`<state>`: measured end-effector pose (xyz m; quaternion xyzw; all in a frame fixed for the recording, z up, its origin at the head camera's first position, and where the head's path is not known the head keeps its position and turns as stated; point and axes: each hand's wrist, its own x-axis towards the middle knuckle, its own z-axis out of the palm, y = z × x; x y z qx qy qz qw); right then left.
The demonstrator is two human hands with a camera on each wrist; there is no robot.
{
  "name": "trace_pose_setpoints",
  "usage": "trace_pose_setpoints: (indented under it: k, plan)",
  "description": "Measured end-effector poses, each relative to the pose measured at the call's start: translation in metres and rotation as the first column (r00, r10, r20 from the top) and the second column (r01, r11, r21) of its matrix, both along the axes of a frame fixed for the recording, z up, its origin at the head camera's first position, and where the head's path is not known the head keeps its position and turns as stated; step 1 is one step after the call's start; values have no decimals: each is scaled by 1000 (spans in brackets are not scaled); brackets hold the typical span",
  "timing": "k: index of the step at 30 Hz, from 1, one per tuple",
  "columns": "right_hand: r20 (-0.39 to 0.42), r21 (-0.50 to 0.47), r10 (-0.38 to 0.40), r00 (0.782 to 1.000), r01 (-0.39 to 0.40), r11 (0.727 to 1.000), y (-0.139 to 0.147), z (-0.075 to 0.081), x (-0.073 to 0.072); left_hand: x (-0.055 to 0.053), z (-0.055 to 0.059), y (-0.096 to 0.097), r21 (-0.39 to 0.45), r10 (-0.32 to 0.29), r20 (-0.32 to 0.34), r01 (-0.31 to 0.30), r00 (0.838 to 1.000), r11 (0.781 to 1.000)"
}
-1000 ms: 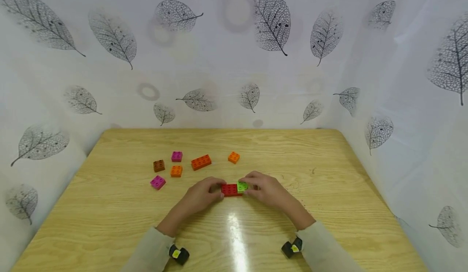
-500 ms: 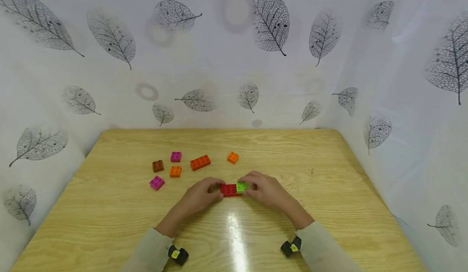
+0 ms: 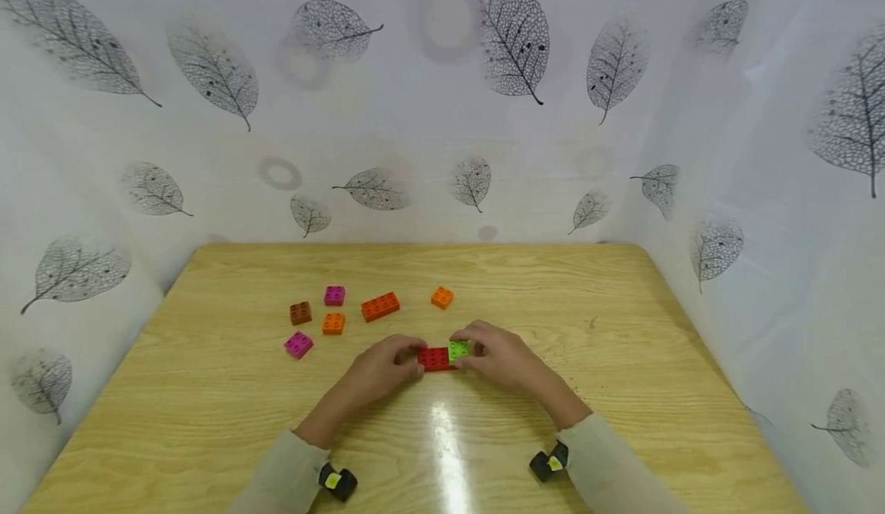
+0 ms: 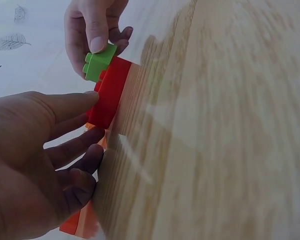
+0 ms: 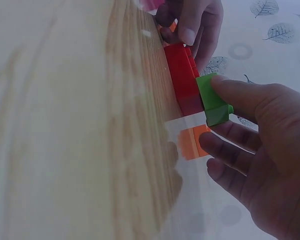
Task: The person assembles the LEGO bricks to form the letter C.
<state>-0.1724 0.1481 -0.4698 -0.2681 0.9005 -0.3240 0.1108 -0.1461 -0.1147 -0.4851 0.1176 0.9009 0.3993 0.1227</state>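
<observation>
Near the middle of the table lies a long red toy building brick (image 3: 434, 358), studs up. My left hand (image 3: 382, 368) pinches its left end between thumb and fingers. A small lime-green brick (image 3: 458, 351) sits at the red brick's right end, on the stud side, and my right hand (image 3: 503, 356) holds it between thumb and fingers. In the right wrist view the green brick (image 5: 213, 99) looks slightly tilted and juts a little past the end of the red brick (image 5: 182, 80). Whether its studs are fully seated cannot be told.
Beyond the hands, to the left, lie a brown brick (image 3: 300, 313), two magenta bricks (image 3: 299, 344), an orange brick (image 3: 333, 323) and a long orange-red brick (image 3: 380, 306). Another orange brick (image 3: 442, 297) lies behind the red one. A leaf-print cloth (image 3: 429, 114) surrounds the wooden table (image 3: 588, 283).
My right hand has shifted up very slightly with the green brick, and more of that brick's top shows. The left hand and red brick have stayed in place.
</observation>
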Motion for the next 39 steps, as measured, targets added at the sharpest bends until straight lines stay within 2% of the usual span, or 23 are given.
trace_pose_setpoints:
  k: [5,9,18,26,33,39]
  plan:
    - [12,-23,19,1000,-19,1000,1,0,-2,5,1,-8,39,56,13,-56,998,998]
    - [32,-43,21,999,-20,999,1,1,-1,9,7,-21,43,97,7,-97,995,994]
    - [46,-60,35,998,-32,998,1,0,-1,16,22,-71,8,155,-79,-155,985,988]
    - [45,-64,35,998,-32,997,1,0,-1,20,28,-112,-58,234,-143,-245,962,968]
    - [48,-66,35,998,-32,997,1,0,-1,25,23,-137,-90,319,-143,-334,937,938]
    - [49,-62,32,998,-29,998,0,0,0,24,16,-148,-108,335,-137,-350,932,930]
